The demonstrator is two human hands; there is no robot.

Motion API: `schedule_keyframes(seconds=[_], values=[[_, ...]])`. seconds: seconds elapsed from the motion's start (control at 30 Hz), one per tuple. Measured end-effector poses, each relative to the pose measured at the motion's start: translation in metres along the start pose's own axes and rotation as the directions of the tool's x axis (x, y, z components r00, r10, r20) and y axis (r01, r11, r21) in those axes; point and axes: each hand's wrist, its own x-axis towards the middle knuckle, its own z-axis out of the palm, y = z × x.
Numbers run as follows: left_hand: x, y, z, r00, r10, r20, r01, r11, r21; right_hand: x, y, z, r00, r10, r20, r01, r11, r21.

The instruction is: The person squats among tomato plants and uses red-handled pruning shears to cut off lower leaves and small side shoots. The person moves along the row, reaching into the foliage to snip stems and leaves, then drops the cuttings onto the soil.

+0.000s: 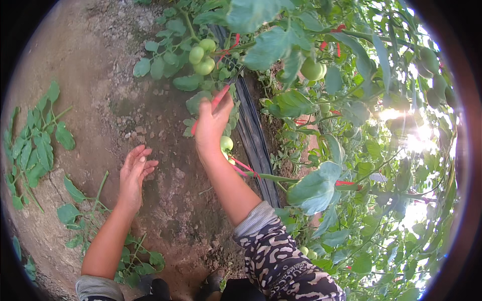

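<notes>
My left hand [135,171] hangs over the soil with fingers apart and slightly curled, holding nothing. My right hand [214,122] is among the leaves of a tomato plant, closed around a narrow red object [220,98] that shows at both sides of the fist; blur hides what it is. Just above this hand hangs a cluster of green tomatoes [204,67]. Another green tomato [226,143] peeks out beside my right wrist. Pink-red ties [246,167] are knotted on the stem near my right forearm.
Cut leafy shoots [37,146] lie on the bare soil [90,86] at the left, with more trimmings [139,259] near my feet. A black plastic strip [253,128] runs along the plant row. Dense tomato foliage [361,150] fills the right side, backlit by glaring sun.
</notes>
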Motion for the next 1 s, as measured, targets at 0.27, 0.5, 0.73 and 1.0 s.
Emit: schedule_keyframes(seconds=[0.27,0.5,0.73,1.0], values=[[-0.005,0.005,-0.001,0.999,0.029,0.015,-0.029,1.0,0.003,0.041,-0.032,-0.011,0.97,-0.231,-0.079,0.213,0.958,-0.194],[-0.009,0.007,-0.003,0.999,0.043,0.014,-0.043,0.999,0.013,0.085,-0.039,-0.011,0.929,-0.34,-0.149,0.35,0.935,0.047],[-0.012,0.01,-0.001,0.998,0.056,0.006,-0.056,0.998,0.017,0.094,-0.054,-0.012,0.9,-0.386,-0.203,0.346,0.915,-0.205],[-0.014,0.009,-0.002,0.997,0.075,0.023,-0.076,0.996,0.051,0.077,-0.062,-0.018,0.931,-0.334,-0.148,0.319,0.94,-0.116]])
